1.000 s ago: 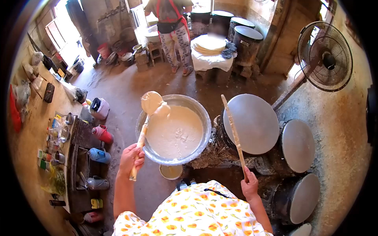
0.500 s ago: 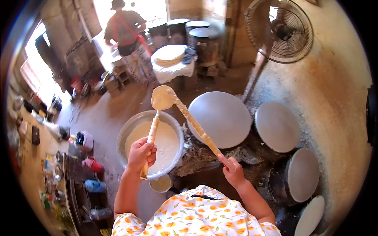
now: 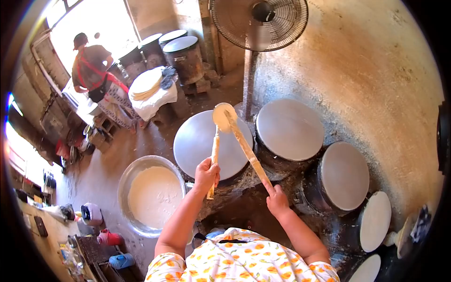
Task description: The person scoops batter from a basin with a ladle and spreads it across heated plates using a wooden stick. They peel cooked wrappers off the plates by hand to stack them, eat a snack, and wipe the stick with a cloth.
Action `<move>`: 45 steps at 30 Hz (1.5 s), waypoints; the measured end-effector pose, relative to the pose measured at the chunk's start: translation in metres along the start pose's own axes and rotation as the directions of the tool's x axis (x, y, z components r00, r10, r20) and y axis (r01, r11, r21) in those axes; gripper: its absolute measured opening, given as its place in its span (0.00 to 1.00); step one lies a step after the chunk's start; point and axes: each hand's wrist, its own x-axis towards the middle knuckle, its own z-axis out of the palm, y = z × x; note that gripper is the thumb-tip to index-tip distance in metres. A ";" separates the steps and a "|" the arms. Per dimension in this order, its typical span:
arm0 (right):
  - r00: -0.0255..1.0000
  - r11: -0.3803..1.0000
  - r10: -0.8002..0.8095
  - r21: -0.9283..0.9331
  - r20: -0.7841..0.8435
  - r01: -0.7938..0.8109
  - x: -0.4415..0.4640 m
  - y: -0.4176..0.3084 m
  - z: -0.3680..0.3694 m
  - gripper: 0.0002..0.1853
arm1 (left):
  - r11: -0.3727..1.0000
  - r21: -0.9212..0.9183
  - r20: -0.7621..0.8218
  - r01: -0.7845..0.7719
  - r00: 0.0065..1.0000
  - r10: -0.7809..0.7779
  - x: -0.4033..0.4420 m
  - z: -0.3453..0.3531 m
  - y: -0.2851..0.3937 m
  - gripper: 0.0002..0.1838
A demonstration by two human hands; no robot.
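Observation:
My left hand [image 3: 206, 176] is closed round the handle of a batter-coated ladle [image 3: 215, 152], its round bowl pointing away from me. In my closed right hand [image 3: 277, 200] is a long, pale wooden stick [image 3: 250, 152]. The stick's far end meets the ladle's bowl; whether it rests in it or against it I cannot tell. Both tools are over a large round grey griddle [image 3: 199, 145]. To the left, a wide metal basin [image 3: 123, 188] holds pale, creamy batter [image 3: 155, 197].
More round griddles [image 3: 290, 129] on dark drums curve along the wall at right. A fan [image 3: 258, 23] stands at the back. At the far left a person [image 3: 94, 70] stands by a cloth-covered stand with stacked flatbreads [image 3: 145, 84]. Jugs [image 3: 109, 237] sit at lower left.
My view has turned right. Both hands, with the ladle and the stick, have moved from above the batter basin to over the large griddle.

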 end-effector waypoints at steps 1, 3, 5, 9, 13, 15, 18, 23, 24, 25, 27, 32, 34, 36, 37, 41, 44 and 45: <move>0.999 0.998 0.035 -0.044 0.009 -0.034 -0.005 0.003 0.003 0.37 | 1.000 -0.002 0.018 0.002 1.000 -0.001 0.008 -0.002 -0.009 0.05; 0.995 0.991 0.098 -0.098 0.027 -0.095 -0.014 -0.003 0.002 0.35 | 0.992 0.126 0.043 -0.016 0.999 0.010 0.024 -0.011 -0.026 0.11; 0.968 0.950 0.232 -0.238 0.098 -0.204 -0.022 -0.008 0.007 0.35 | 0.971 0.240 0.068 -0.008 0.998 -0.008 0.044 -0.037 -0.043 0.18; 0.950 0.948 0.305 -0.124 0.074 -0.295 -0.032 -0.035 -0.001 0.34 | 0.152 0.928 0.288 -0.341 0.912 0.291 0.057 -0.073 -0.005 0.25; 0.953 0.947 0.300 0.135 -0.044 -0.292 -0.044 -0.041 0.009 0.34 | -0.157 0.942 0.332 -0.298 0.899 0.286 0.056 -0.087 0.058 0.23; 0.956 0.945 0.278 0.200 -0.088 -0.257 -0.048 -0.046 0.016 0.34 | -0.119 0.938 0.344 -0.326 0.832 0.435 0.058 -0.097 0.074 0.24; 0.956 0.935 0.260 0.281 -0.137 -0.215 -0.051 -0.053 0.028 0.32 | 0.038 0.895 0.310 -0.445 0.679 0.666 0.049 -0.101 0.097 0.27; 0.950 0.939 0.252 0.285 -0.184 -0.193 -0.012 -0.058 0.042 0.31 | 0.775 0.428 0.015 -0.466 0.861 0.509 0.039 -0.107 0.083 0.27; 0.958 0.925 0.260 0.315 -0.123 -0.211 0.006 -0.060 0.043 0.31 | 0.867 0.262 -0.012 -0.425 0.897 0.443 0.037 -0.110 0.076 0.26; 0.962 0.910 0.267 0.344 -0.062 -0.231 0.025 -0.063 0.043 0.30 | 0.926 0.086 -0.024 -0.368 0.928 0.371 0.035 -0.115 0.069 0.25; 0.978 0.936 0.153 0.339 -0.141 -0.097 0.068 -0.076 0.050 0.31 | 0.942 0.066 -0.044 -0.329 0.942 0.332 0.033 -0.124 0.051 0.25; 0.984 0.921 0.160 0.371 -0.084 -0.118 0.127 -0.100 0.067 0.29 | 0.994 0.010 -0.011 -0.110 0.994 0.110 0.029 -0.140 0.026 0.21; 0.978 0.908 0.190 0.394 -0.084 -0.142 0.110 -0.113 0.053 0.29 | 0.999 0.019 0.011 -0.043 0.999 0.043 0.026 -0.147 0.022 0.20; 0.961 0.886 0.242 0.434 -0.133 -0.163 0.081 -0.107 0.053 0.30 | 1.000 0.014 0.013 -0.020 1.000 0.020 0.023 -0.152 0.024 0.20; 0.922 0.851 0.372 0.436 -0.107 -0.292 0.066 -0.101 0.055 0.30 | 1.000 0.017 0.014 0.002 1.000 -0.002 0.023 -0.154 0.025 0.19; 0.890 0.809 0.455 0.411 0.012 -0.419 0.047 -0.101 0.058 0.31 | 0.999 -0.031 -0.002 0.019 1.000 -0.019 0.024 -0.168 0.019 0.19; 0.957 0.884 0.289 0.391 -0.024 -0.257 0.085 -0.112 0.076 0.30 | 0.999 -0.034 -0.037 0.011 0.999 -0.012 0.020 -0.173 0.021 0.18; 0.950 0.879 0.308 0.370 0.046 -0.303 0.103 -0.123 0.074 0.29 | 0.999 -0.055 -0.038 0.001 0.999 -0.003 0.020 -0.177 0.021 0.18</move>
